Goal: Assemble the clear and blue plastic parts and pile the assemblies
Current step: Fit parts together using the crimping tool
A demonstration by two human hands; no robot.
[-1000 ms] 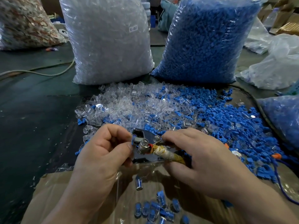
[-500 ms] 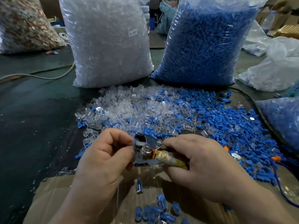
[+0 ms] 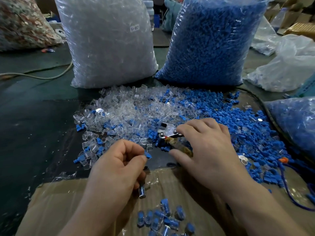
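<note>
Loose clear caps (image 3: 126, 113) and loose blue plugs (image 3: 238, 126) lie mixed in a wide heap on the dark table. My left hand (image 3: 117, 169) is curled in front of the heap and pinches one blue plug (image 3: 148, 155) between thumb and forefinger. My right hand (image 3: 209, 150) lies over a small metal press tool (image 3: 167, 132), thumb and fingers around its yellowish taped handle (image 3: 183, 149). A single assembled piece (image 3: 141, 191) lies on the cardboard just below my left hand. Several finished assemblies (image 3: 163, 218) are piled nearer to me.
A big bag of clear caps (image 3: 109, 41) and a big bag of blue plugs (image 3: 213, 40) stand behind the heap. Another blue-filled bag (image 3: 293, 121) sits at the right. Flat cardboard (image 3: 59, 206) covers the near table. A pale cable (image 3: 44, 76) runs at the left.
My left hand has left the tool and dropped down-left, now pinching a blue plug. My right hand has shifted with the tool up toward the heap.
</note>
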